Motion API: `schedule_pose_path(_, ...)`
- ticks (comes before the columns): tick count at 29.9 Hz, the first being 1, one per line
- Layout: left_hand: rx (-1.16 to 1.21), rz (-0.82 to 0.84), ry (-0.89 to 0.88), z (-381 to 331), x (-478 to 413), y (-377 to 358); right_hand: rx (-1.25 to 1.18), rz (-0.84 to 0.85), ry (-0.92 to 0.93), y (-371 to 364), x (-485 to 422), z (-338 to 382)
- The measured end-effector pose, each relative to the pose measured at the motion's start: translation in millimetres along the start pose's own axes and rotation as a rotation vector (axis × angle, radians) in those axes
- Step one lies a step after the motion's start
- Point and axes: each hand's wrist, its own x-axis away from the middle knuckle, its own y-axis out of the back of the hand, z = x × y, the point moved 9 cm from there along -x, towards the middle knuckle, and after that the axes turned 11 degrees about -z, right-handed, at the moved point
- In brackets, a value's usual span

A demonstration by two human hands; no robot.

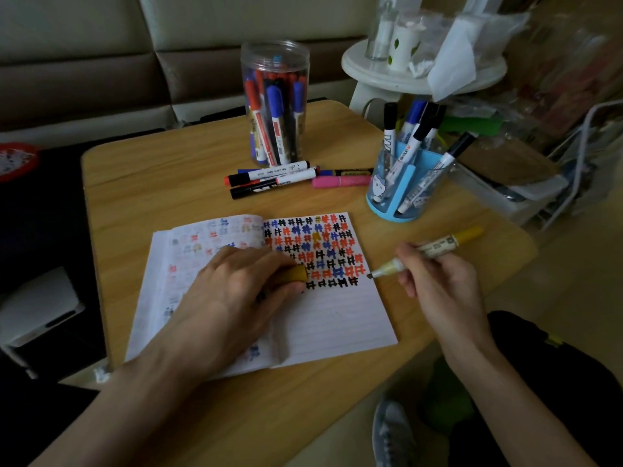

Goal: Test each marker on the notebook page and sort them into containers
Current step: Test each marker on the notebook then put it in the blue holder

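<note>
Evidently mid-test: gripped uncapped yellow marker in right hand, cap in left hand; next needed nib on notebook page.

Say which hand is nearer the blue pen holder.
Right. The right hand, gripping a marker, sits just short of the pen holder; the left hand, holding the cap, rests farther on the notebook.

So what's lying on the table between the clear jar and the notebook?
A loose bunch of markers, red, black and blue, plain in the head view.
</note>
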Motion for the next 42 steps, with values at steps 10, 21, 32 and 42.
schedule_pose_path(10, -0.016, -0.004, 0.008, -1, 0, -1, 0.025, 0.012, 0.057, -3, -2, 1)
schedule_pose_path(21, -0.006, -0.006, -0.002, 1, 0, -2, 0.049, 0.081, 0.135, -10, 1, 4)
schedule_pose_path(32, -0.004, -0.015, -0.002, 0, 1, 0, 0.029, 0.018, 0.138, -3, 1, 4)
schedule_pose_path(42, 0.004, -0.013, -0.004, 1, 0, -2, 0.126, 0.017, 0.245, -4, 4, 11)
